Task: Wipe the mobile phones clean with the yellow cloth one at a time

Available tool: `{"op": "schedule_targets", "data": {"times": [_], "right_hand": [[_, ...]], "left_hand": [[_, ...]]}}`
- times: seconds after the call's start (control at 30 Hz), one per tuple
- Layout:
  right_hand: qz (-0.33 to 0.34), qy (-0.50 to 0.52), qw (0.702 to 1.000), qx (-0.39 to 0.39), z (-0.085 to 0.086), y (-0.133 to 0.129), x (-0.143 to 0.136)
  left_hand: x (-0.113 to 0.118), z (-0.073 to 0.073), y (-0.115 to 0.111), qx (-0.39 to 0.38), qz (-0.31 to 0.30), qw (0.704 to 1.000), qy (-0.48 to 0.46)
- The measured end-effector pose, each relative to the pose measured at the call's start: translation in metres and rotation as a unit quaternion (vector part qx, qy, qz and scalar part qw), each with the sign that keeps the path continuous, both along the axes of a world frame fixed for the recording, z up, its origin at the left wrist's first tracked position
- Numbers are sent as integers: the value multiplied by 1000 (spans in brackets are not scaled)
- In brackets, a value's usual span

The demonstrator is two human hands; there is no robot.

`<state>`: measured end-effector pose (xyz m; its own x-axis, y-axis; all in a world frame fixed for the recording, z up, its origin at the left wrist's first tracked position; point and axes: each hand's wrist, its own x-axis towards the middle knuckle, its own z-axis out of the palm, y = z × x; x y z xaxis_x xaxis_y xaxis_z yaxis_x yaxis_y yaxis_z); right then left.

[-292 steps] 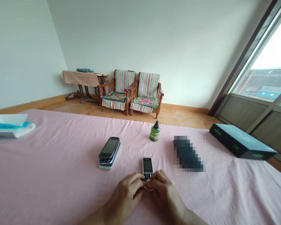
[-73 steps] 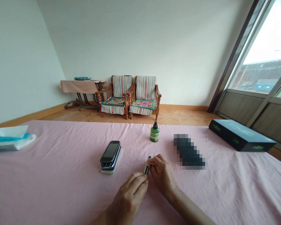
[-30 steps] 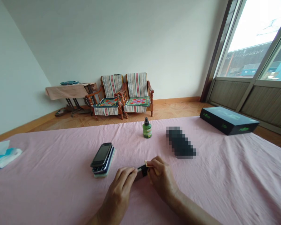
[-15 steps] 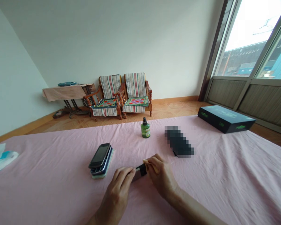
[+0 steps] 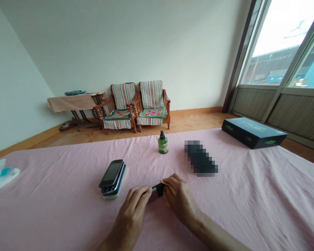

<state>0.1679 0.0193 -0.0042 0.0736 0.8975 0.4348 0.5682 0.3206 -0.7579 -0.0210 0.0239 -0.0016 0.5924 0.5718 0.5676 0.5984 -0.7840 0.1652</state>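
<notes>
A small dark grey and black device (image 5: 156,194) is held low over the pink cloth, between both hands. My left hand (image 5: 132,212) is closed round its left end. My right hand (image 5: 180,198) pinches a thin yellowish cloth (image 5: 162,181) against the device's right end; most of that cloth is hidden by the fingers. To the left of my hands lies a stack of phones (image 5: 113,178), a slider phone with keys among them. A green bottle (image 5: 163,143) with a black cap stands upright beyond my hands.
A blurred-out black object (image 5: 201,158) lies right of the bottle on the pink cloth (image 5: 68,216). A black box (image 5: 252,134) sits at the far right corner, a tissue pack (image 5: 5,179) at the left edge. Two wooden chairs (image 5: 151,113) stand by the wall.
My right hand has shifted very slightly at the device's right end, and less of the yellowish cloth shows. My left hand keeps its hold.
</notes>
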Motion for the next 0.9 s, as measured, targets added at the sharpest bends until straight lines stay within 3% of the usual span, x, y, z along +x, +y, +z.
{"op": "schedule_targets", "data": {"times": [0.2,0.4,0.67,0.9], "right_hand": [[-4,-41,998,-37,-7,2,1],[-5,-25,1000,-14,-2,1,0],[-20,-76,996,-50,-20,2,-2],[-20,-73,995,-64,-17,4,-1]], "left_hand": [[-1,-2,0,-15,5,1000,13],[-2,-6,4,-21,6,1000,3],[-7,-13,2,-50,23,998,31],[-5,-14,2,-85,42,995,37]]}}
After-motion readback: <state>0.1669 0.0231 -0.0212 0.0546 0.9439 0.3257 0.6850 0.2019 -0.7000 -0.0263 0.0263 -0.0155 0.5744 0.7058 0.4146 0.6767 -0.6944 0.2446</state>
